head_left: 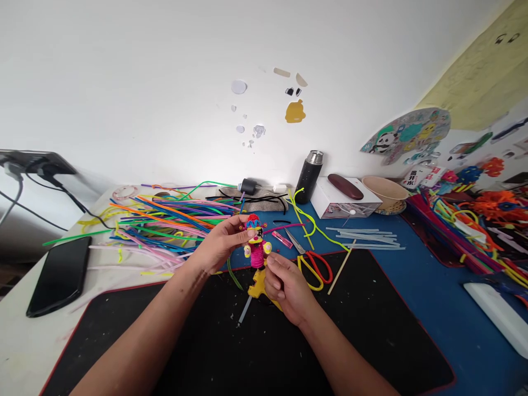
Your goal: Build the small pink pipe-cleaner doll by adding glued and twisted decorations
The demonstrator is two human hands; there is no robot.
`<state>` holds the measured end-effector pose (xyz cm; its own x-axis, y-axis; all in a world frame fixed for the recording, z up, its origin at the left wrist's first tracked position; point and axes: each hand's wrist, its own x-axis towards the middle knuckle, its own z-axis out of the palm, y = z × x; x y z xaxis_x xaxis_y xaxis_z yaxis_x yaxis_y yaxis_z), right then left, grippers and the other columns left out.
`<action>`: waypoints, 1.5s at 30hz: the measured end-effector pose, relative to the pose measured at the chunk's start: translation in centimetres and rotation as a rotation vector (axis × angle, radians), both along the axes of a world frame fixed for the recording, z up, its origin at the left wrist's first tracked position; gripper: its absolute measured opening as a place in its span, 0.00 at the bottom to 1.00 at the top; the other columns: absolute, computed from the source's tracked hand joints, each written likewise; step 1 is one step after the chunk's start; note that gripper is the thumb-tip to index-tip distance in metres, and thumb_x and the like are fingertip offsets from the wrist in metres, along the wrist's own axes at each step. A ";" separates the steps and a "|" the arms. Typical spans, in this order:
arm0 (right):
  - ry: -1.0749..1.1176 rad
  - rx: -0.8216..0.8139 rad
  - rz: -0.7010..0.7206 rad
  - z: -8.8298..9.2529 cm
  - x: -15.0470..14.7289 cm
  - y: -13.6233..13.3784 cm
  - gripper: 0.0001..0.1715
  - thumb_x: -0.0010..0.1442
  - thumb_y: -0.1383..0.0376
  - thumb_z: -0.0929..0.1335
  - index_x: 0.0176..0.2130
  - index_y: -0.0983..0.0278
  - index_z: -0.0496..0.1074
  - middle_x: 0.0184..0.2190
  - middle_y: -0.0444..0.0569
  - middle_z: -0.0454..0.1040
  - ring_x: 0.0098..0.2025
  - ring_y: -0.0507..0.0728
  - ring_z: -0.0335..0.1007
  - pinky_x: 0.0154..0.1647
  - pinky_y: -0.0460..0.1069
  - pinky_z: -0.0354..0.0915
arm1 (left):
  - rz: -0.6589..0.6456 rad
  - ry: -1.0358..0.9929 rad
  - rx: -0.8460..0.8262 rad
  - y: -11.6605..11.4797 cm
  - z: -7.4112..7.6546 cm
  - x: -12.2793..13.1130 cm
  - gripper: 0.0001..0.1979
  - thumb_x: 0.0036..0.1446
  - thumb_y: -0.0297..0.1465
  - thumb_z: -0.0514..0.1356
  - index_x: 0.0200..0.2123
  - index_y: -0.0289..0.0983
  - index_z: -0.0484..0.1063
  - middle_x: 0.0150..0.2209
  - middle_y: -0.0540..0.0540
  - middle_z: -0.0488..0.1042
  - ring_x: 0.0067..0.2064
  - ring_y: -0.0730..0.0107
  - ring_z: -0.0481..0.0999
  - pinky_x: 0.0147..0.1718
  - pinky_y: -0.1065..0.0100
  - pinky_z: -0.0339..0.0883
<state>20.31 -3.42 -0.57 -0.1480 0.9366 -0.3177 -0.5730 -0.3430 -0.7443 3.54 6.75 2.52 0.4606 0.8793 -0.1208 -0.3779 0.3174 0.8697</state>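
A small doll made of pipe cleaners (257, 254), with a pink body, a yellow face and a red and blue top, stands upright between my hands above the mat. My left hand (226, 242) pinches it at the head, thumb across the front. My right hand (289, 283) is closed, with thumb and forefinger at the doll's lower side; the exact grip point is partly hidden. Behind and below my right hand lies a yellow glue gun (258, 285), partly covered, with a translucent glue stick (245, 310) near it.
Scissors (307, 256), a wooden stick (341, 268) and glue sticks (363, 236) lie to the right. Many coloured pipe cleaners (165, 220) cover the left. A black flask (309, 177), white box (342, 203) and bowl (385, 192) stand behind; a phone (60, 276) lies far left.
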 end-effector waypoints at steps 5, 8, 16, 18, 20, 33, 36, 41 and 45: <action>-0.009 -0.020 0.033 -0.2 -0.2 0.0 0.25 0.56 0.50 0.80 0.34 0.62 0.68 0.15 0.31 0.57 0.15 0.43 0.42 0.18 0.44 0.37 | -0.031 0.034 -0.009 -0.2 0.3 0.3 0.20 0.44 0.35 0.81 0.40 0.37 0.83 0.35 0.48 0.81 0.33 0.71 0.77 0.34 0.71 0.70; -0.017 -0.039 0.033 0.0 -0.2 0.1 0.26 0.54 0.50 0.81 0.36 0.62 0.69 0.14 0.30 0.57 0.14 0.44 0.42 0.18 0.44 0.37 | -0.033 0.036 -0.021 -0.3 0.3 0.3 0.21 0.44 0.35 0.81 0.40 0.36 0.82 0.35 0.48 0.80 0.33 0.72 0.76 0.34 0.71 0.70; -0.035 -0.055 0.030 0.4 -0.2 0.0 0.26 0.53 0.50 0.81 0.38 0.62 0.70 0.14 0.30 0.57 0.15 0.43 0.41 0.19 0.44 0.37 | -0.030 0.023 -0.105 -0.1 -0.3 0.1 0.22 0.42 0.33 0.82 0.41 0.36 0.81 0.36 0.49 0.79 0.34 0.71 0.77 0.33 0.71 0.70; -0.038 -0.052 0.029 0.4 -0.3 0.0 0.26 0.53 0.50 0.81 0.37 0.62 0.70 0.14 0.30 0.57 0.15 0.43 0.41 0.19 0.44 0.37 | -0.029 0.019 -0.125 0.0 -0.4 0.0 0.22 0.42 0.32 0.81 0.41 0.35 0.81 0.36 0.49 0.79 0.33 0.72 0.77 0.32 0.72 0.69; -0.038 -0.053 0.028 0.4 -0.4 0.0 0.27 0.53 0.50 0.81 0.37 0.62 0.69 0.14 0.30 0.57 0.15 0.43 0.41 0.19 0.44 0.36 | -0.027 0.008 -0.141 0.1 -0.5 0.0 0.22 0.42 0.32 0.81 0.41 0.35 0.80 0.35 0.49 0.79 0.32 0.73 0.76 0.32 0.72 0.69; -0.041 -0.032 0.015 0.7 -0.6 -0.1 0.26 0.54 0.49 0.80 0.34 0.62 0.69 0.14 0.31 0.57 0.14 0.44 0.42 0.18 0.44 0.37 | -0.068 -0.033 -0.127 0.1 -0.5 -0.3 0.19 0.46 0.32 0.80 0.39 0.35 0.81 0.33 0.49 0.79 0.30 0.74 0.75 0.28 0.73 0.69; -0.045 -0.035 0.013 0.6 -0.6 -0.1 0.25 0.54 0.49 0.80 0.35 0.62 0.71 0.14 0.31 0.57 0.14 0.44 0.42 0.18 0.44 0.37 | -0.069 -0.029 -0.127 0.1 -0.5 -0.3 0.19 0.45 0.32 0.80 0.40 0.35 0.81 0.33 0.49 0.78 0.30 0.74 0.75 0.27 0.74 0.69; -0.048 -0.038 0.001 0.6 -0.6 -0.2 0.26 0.53 0.49 0.81 0.40 0.64 0.74 0.14 0.31 0.57 0.15 0.44 0.42 0.18 0.44 0.37 | -0.031 -0.029 -0.170 0.2 -0.4 -0.4 0.23 0.42 0.31 0.81 0.42 0.35 0.81 0.35 0.48 0.80 0.32 0.73 0.78 0.32 0.72 0.74; -0.065 -0.016 -0.020 0.7 -0.3 -0.4 0.29 0.55 0.49 0.80 0.46 0.66 0.77 0.15 0.31 0.57 0.15 0.44 0.41 0.18 0.44 0.38 | -0.030 -0.061 -0.189 0.5 -0.7 -0.6 0.22 0.43 0.31 0.81 0.41 0.34 0.81 0.35 0.48 0.80 0.31 0.73 0.78 0.32 0.71 0.75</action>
